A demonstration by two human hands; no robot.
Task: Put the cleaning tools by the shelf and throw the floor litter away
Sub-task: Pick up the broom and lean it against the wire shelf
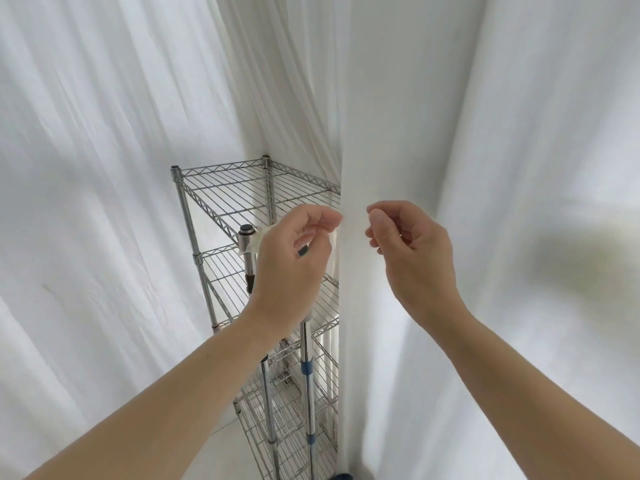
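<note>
Left hand (294, 265) is loosely curled in front of the nearer steel pole (307, 368); whether it grips it I cannot tell. Right hand (412, 251) pinches empty air beside the white curtain (398, 133). Both poles, the second pole (250, 258) included, lean against the wire shelf (225, 188); unsupported, either could slide along the chrome and topple.

Curtained-off corner, a staged or studio-like room rather than a lived-in home: white drapes (104, 168) on all sides, pale floor (228, 452), bare chrome wire shelf (242, 188), metal tool poles (308, 375) leaning against it.
</note>
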